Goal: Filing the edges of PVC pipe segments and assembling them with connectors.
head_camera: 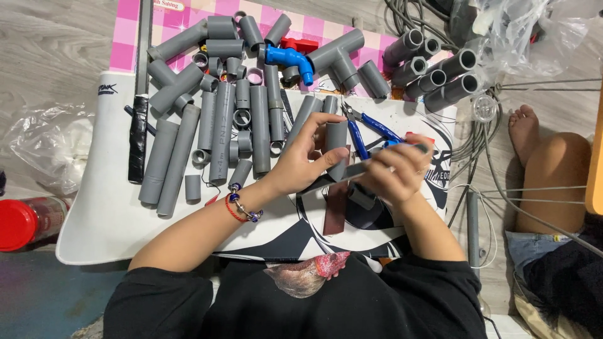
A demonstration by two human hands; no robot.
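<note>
My left hand (306, 158) grips a short grey plastic pipe piece (337, 145), held upright over the white board (113, 213). My right hand (396, 172) holds a thin grey tool (361, 168) whose tip meets the lower part of that pipe piece. A beaded bracelet and red cord circle my left wrist. Blue-handled pliers (364, 129) lie just behind both hands.
Many grey pipe lengths (223, 129) and fittings lie on the board and pink mat; a blue tap (292, 59) sits at the back. Bundled pipes (440, 72) and cables are right. Another person's leg (553, 176) is at right. A red-lidded jar (25, 221) lies left.
</note>
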